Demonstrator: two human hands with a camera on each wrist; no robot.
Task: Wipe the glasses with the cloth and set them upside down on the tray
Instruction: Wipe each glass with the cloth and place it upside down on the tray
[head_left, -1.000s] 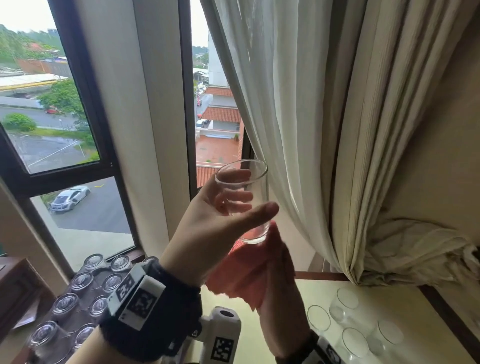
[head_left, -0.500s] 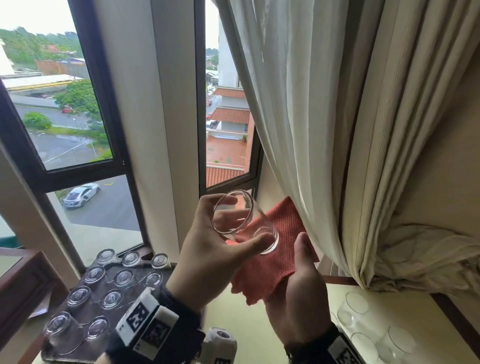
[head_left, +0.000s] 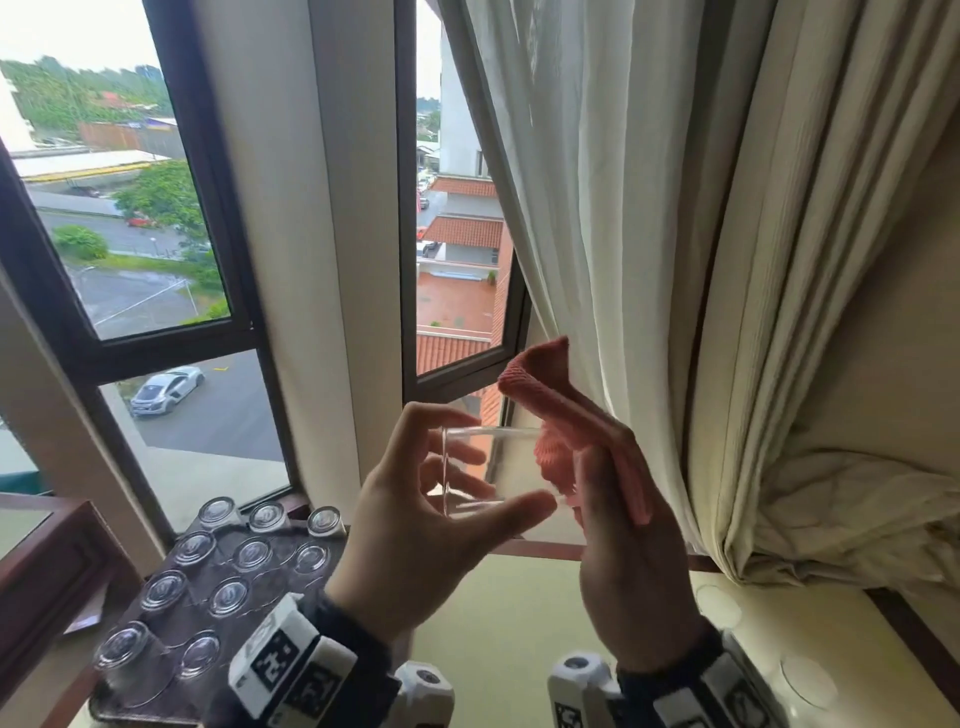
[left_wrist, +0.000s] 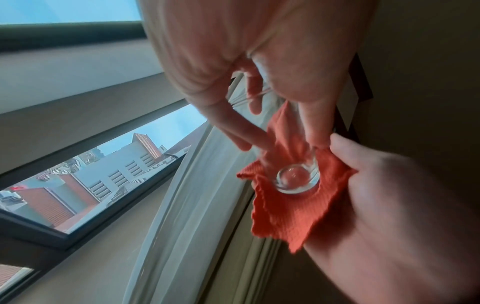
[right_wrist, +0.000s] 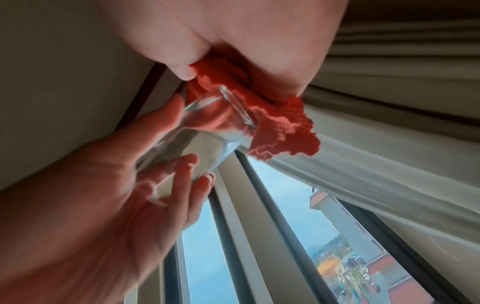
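My left hand (head_left: 498, 462) grips a clear glass (head_left: 493, 470) held sideways in the air before the window, its mouth to the left. My right hand (head_left: 613, 467) pinches a red cloth (head_left: 561, 415) and presses it round the glass's base. In the left wrist view the thick glass base (left_wrist: 296, 179) sits against the cloth (left_wrist: 291, 216), with the right hand (left_wrist: 389, 205) behind it. The right wrist view has the cloth (right_wrist: 283, 127) bunched at the glass (right_wrist: 207, 131), and the left hand's fingers (right_wrist: 182, 185) around its wall. The dark tray (head_left: 156, 714) lies at the lower left.
Several glasses (head_left: 228, 597) stand upside down on the tray. More clear glasses (head_left: 808, 675) stand on the cream tabletop (head_left: 509, 649) at the lower right. A cream curtain (head_left: 675, 260) hangs close behind the hands. A dark wooden piece (head_left: 47, 561) sits at the left.
The glass has come down from upright to lying sideways. The cloth, first low behind the glass, now wraps its base. The head view has tipped down, showing more of the tray.
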